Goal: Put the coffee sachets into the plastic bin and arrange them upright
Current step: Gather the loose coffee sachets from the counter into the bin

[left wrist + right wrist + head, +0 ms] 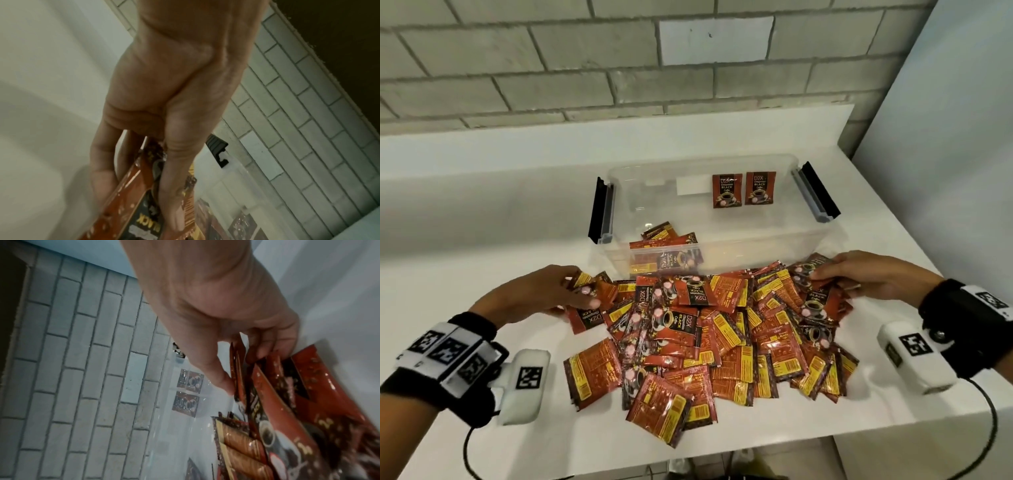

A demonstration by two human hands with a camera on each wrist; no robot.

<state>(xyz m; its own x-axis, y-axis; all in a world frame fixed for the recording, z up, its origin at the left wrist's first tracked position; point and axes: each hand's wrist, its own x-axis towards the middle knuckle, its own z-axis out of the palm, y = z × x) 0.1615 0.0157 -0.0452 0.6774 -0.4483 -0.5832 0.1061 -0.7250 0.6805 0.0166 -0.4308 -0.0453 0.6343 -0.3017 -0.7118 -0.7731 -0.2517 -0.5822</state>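
Sachets [705, 329] heaped mid-frame on counter [482, 219], touching near wall of clear bin [726, 240]; a few already inside, two upright at back. Left hand [541, 294] pinches sachets at heap's left edge; right hand [859, 274] fingers curled on sachets at right. Likely light, slick foil, floppy; best pinched by flat edges

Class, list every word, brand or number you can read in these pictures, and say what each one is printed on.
"D2X" and "BLACK": on the two upright sachets in the plastic bin, and on face-up sachets in the pile.
"BLACK": on the sachet the left hand grips.
Other sachet print and yellow panels: too small.
Wrist markers: patterns, no words.
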